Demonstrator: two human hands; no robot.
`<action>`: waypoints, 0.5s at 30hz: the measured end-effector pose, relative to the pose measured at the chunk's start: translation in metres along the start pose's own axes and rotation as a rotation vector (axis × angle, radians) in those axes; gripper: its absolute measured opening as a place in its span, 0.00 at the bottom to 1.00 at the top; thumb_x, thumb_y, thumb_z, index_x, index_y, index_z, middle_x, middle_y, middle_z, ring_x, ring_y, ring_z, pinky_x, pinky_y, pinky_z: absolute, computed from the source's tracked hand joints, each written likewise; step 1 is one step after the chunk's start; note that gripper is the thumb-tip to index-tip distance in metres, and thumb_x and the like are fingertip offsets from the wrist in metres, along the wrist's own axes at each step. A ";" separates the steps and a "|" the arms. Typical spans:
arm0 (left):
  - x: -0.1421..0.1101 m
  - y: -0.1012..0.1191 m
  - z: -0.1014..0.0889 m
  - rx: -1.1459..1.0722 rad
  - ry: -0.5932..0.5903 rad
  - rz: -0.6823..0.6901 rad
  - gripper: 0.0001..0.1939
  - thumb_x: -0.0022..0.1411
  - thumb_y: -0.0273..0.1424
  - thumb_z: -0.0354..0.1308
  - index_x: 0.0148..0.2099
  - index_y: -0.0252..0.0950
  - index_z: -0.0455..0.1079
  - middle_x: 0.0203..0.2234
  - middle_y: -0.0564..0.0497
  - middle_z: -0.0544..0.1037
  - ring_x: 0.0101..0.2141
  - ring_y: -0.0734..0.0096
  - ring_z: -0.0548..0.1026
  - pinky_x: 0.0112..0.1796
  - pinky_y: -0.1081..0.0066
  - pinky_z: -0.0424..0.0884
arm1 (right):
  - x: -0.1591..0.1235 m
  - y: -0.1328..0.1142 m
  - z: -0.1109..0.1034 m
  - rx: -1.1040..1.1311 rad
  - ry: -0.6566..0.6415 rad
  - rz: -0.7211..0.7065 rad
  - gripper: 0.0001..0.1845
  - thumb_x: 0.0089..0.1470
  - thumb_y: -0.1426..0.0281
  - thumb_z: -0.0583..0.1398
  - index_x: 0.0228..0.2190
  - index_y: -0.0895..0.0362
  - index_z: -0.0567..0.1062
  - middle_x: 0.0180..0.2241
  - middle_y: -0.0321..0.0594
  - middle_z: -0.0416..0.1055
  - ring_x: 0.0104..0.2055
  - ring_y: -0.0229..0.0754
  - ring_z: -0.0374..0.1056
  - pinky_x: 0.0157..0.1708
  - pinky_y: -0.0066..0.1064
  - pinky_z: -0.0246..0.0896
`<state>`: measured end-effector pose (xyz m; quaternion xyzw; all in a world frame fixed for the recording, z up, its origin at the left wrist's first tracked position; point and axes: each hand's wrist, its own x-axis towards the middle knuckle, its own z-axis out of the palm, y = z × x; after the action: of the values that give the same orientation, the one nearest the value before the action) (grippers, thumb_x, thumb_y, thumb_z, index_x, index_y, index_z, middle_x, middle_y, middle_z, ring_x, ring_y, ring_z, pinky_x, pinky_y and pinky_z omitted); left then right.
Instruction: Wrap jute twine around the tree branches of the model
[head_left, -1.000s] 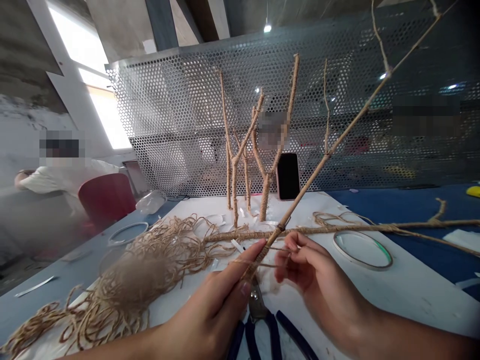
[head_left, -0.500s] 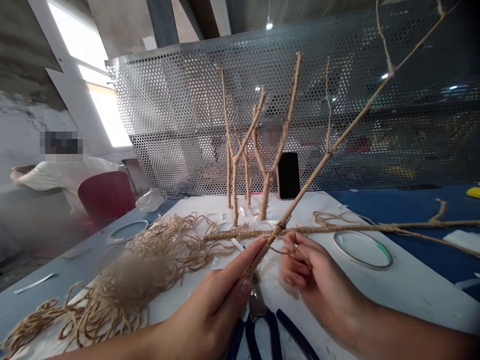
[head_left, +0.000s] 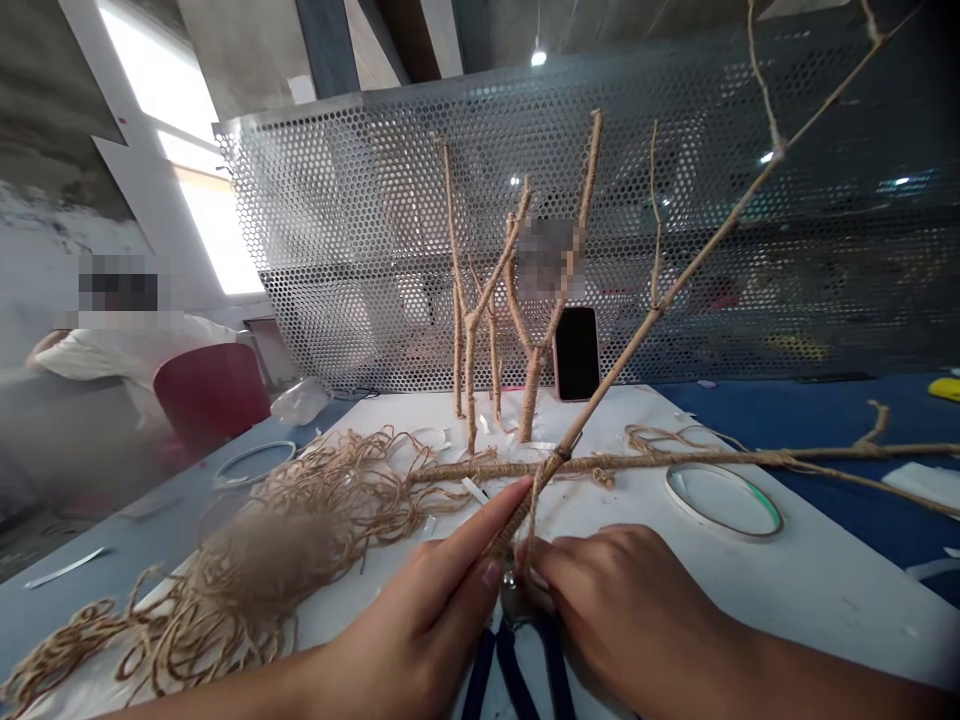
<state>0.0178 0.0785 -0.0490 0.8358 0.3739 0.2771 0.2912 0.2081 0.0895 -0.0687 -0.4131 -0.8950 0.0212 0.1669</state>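
A long bare branch [head_left: 626, 352] slants up to the right, its lower end wrapped in twine. My left hand [head_left: 424, 625] is closed around that wrapped end, its index finger stretched along the wrap. A strand of jute twine [head_left: 533, 515] hangs down over the branch into my right hand [head_left: 634, 600], which is closed on it just above the tool handles; its fingertips are partly hidden. Under both hands lie blue-handled pliers [head_left: 514, 670], partly covered. Behind them a twine-wrapped branch [head_left: 675, 459] lies across the white board [head_left: 795, 590]. A loose heap of twine [head_left: 352, 500] spreads at left.
Twine-wrapped forked branches [head_left: 530, 390] stand upright at the back, beside a phone [head_left: 577, 355]. Rolls of tape lie right [head_left: 724, 502] and left [head_left: 255, 463]. A perforated metal panel [head_left: 360, 230] closes off the back. A person [head_left: 112, 350] sits far left by a red chair [head_left: 214, 395].
My right hand has moved down and left, from beside the branch to just above the pliers, bringing the twine over the branch. My left hand keeps its hold.
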 end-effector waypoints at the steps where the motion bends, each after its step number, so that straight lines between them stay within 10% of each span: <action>1: 0.000 0.000 0.000 -0.008 0.007 0.004 0.24 0.66 0.30 0.40 0.63 0.44 0.45 0.53 0.52 0.67 0.52 0.67 0.66 0.49 0.71 0.65 | 0.002 0.003 -0.002 -0.035 -0.016 0.008 0.11 0.46 0.80 0.52 0.30 0.55 0.69 0.25 0.40 0.74 0.23 0.43 0.67 0.22 0.32 0.35; 15: 0.000 0.001 -0.001 -0.103 0.039 -0.019 0.25 0.64 0.32 0.44 0.62 0.46 0.50 0.44 0.53 0.75 0.51 0.62 0.67 0.47 0.70 0.69 | 0.022 0.051 0.010 0.304 0.233 0.322 0.10 0.51 0.75 0.49 0.28 0.54 0.69 0.29 0.37 0.69 0.29 0.40 0.63 0.27 0.28 0.48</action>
<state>0.0172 0.0781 -0.0474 0.8105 0.3728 0.3095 0.3292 0.2296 0.1405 -0.0812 -0.5202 -0.7789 0.1339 0.3238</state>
